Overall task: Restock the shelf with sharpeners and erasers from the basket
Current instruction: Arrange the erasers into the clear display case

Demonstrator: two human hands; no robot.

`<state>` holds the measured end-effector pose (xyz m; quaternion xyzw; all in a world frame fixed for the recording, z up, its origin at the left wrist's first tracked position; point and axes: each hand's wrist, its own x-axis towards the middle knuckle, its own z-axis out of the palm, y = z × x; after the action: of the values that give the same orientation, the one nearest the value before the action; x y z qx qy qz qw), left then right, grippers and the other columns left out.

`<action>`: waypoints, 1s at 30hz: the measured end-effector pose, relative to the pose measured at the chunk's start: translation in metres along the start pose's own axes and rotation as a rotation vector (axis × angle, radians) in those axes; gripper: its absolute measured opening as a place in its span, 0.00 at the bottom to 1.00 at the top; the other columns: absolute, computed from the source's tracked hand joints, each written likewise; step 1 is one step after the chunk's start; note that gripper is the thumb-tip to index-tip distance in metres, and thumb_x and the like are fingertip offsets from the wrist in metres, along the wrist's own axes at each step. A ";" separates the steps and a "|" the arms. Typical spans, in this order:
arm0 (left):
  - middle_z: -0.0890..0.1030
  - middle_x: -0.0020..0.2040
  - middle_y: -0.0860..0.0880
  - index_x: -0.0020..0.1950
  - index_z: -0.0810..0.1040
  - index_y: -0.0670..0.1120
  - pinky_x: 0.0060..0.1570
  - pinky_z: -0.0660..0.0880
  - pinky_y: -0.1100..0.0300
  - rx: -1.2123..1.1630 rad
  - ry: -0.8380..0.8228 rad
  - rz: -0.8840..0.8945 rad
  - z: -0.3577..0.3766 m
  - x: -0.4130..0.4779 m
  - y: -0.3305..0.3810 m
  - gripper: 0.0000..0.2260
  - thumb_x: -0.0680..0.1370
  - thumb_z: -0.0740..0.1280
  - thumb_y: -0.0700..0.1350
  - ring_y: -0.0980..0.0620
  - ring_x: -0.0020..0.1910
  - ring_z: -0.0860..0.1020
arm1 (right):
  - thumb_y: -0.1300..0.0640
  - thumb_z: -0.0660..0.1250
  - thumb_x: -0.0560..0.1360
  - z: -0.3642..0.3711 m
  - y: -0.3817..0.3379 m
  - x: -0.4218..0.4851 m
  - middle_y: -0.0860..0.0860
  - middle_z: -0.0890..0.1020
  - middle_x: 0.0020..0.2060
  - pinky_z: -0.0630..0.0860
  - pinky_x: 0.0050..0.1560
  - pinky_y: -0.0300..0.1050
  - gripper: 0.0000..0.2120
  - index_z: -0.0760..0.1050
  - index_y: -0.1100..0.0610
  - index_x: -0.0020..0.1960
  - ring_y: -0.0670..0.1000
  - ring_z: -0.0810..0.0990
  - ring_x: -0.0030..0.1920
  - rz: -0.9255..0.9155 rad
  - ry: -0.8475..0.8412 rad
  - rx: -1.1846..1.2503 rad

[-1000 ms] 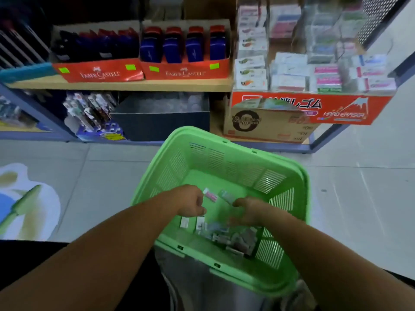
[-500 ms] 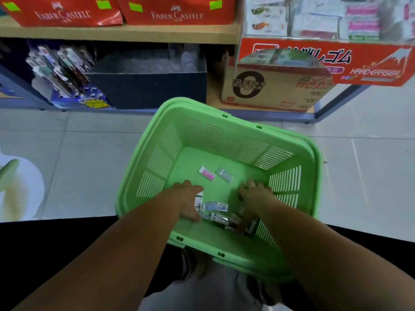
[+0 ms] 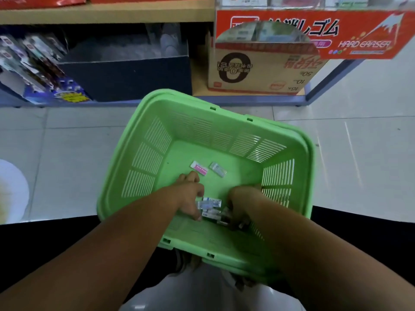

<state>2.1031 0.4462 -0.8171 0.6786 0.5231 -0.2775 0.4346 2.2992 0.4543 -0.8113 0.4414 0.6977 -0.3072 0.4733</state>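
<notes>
Pink eraser (image 3: 199, 168) in basket (image 3: 226, 135); long axis runs upper-left to lower-right.

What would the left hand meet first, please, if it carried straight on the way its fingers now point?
The left hand points down and rightward, so it would probably first meet the small packets piled on the green basket floor, right at its fingers. Whether they already touch is unclear.

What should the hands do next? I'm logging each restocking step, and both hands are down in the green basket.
Probably close the fingers on a few packets from the pile and lift them out. Both the left hand and right hand are already on that heap near the basket's near wall, while the pink eraser and grey eraser lie apart, farther off.
</notes>
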 end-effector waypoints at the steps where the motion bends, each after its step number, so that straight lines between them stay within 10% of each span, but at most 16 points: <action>1: 0.60 0.72 0.51 0.70 0.75 0.53 0.76 0.64 0.45 -0.024 0.012 -0.003 0.000 0.001 -0.001 0.37 0.64 0.83 0.58 0.45 0.73 0.61 | 0.39 0.81 0.66 0.001 0.000 0.000 0.50 0.84 0.57 0.77 0.63 0.57 0.28 0.82 0.50 0.61 0.58 0.82 0.55 -0.010 0.026 -0.002; 10: 0.68 0.70 0.46 0.72 0.69 0.57 0.66 0.74 0.43 -0.056 -0.158 -0.012 -0.001 0.007 0.004 0.37 0.67 0.81 0.58 0.43 0.63 0.74 | 0.42 0.85 0.62 0.019 0.015 0.012 0.46 0.86 0.46 0.81 0.42 0.44 0.29 0.81 0.47 0.59 0.49 0.85 0.37 -0.067 -0.037 0.380; 18: 0.71 0.59 0.51 0.53 0.74 0.56 0.60 0.77 0.49 -0.167 -0.128 0.052 0.009 0.009 0.004 0.22 0.67 0.82 0.58 0.46 0.58 0.75 | 0.40 0.83 0.65 0.023 0.003 0.018 0.49 0.81 0.53 0.82 0.51 0.48 0.25 0.76 0.46 0.54 0.54 0.83 0.48 -0.101 -0.037 0.497; 24: 0.74 0.67 0.50 0.77 0.67 0.55 0.64 0.76 0.49 -0.241 -0.237 0.089 0.016 0.006 0.015 0.35 0.73 0.79 0.51 0.46 0.60 0.77 | 0.48 0.83 0.69 0.018 0.004 0.005 0.52 0.81 0.56 0.84 0.40 0.49 0.30 0.76 0.50 0.67 0.55 0.85 0.45 -0.087 -0.106 0.648; 30: 0.80 0.58 0.50 0.65 0.79 0.54 0.54 0.77 0.55 -0.221 -0.257 0.076 0.009 0.000 0.017 0.21 0.74 0.77 0.56 0.49 0.52 0.79 | 0.52 0.83 0.70 0.015 0.002 0.006 0.57 0.86 0.53 0.86 0.41 0.53 0.26 0.80 0.51 0.65 0.59 0.88 0.46 -0.085 -0.175 0.711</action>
<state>2.1205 0.4372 -0.8163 0.6049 0.4646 -0.2862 0.5800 2.3064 0.4443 -0.8221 0.5211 0.5219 -0.5864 0.3350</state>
